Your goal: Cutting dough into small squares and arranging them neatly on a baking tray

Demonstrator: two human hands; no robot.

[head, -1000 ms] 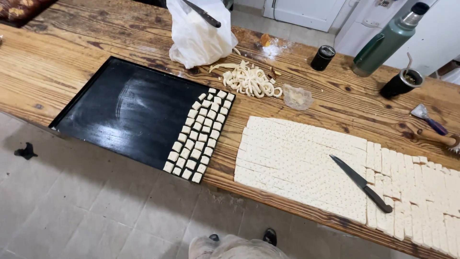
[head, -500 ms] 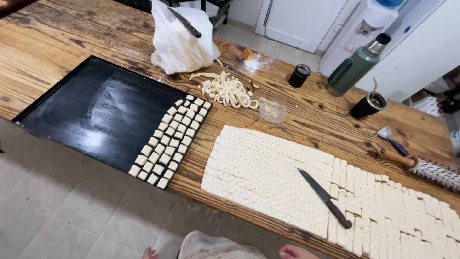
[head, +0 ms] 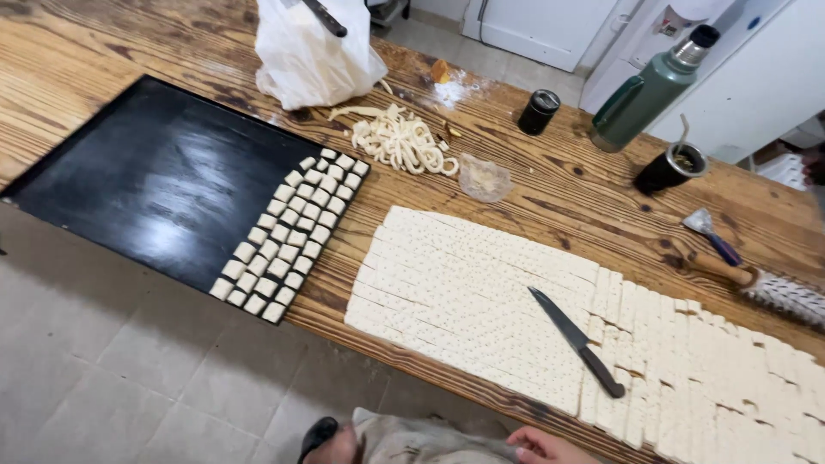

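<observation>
Two hands show only at the bottom edge of the view: my right hand and my left hand both press into a grey cloth at my waist, fingers curled on the fabric, though how firmly they grip I cannot tell. Nearest to them, the knife lies untouched on the sheet of scored dough, blade pointing up the table, dark handle toward me, just beside the columns already cut into squares. Further left, the black tray overhangs the table's front edge and carries rows of dough pieces along its right side. Risks, as I judge them: a tray jutting past the edge could tip if leaned on; a careless grab at the knife might meet the blade rather than the handle; soft cut squares could stick together or stretch when lifted. The dough strips, the cup with a straw and the green flask stand well apart.
</observation>
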